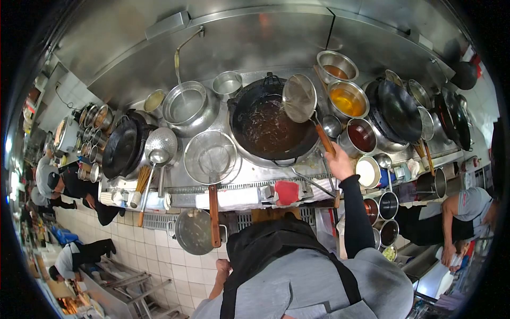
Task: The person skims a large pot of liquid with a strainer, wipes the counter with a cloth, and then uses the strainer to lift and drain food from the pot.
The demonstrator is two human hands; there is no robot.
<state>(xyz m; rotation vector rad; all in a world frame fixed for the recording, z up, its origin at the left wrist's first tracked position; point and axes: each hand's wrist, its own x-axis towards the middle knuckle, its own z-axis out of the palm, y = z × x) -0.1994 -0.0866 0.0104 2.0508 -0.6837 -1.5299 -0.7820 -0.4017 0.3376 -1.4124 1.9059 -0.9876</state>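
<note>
Holds a mesh skimmer [299, 98] tilted above the far rim of the dark wok [271, 127] of brown liquid, mid-stove. Grips its wooden handle [324, 139] with the right hand [339, 162], fingers wrapped tight. Keeps the left hand [222, 267] low beside the apron; cannot tell whether curled or spread. Just right of the wok, bowls of orange oil [348, 100] and red sauce [361, 135]; to its left, a wire strainer [212, 157].

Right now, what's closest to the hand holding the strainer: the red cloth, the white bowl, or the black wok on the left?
1. white bowl, just right of the right hand gripping the strainer.
2. red cloth, lower left of it.
3. black wok, far left.
</note>
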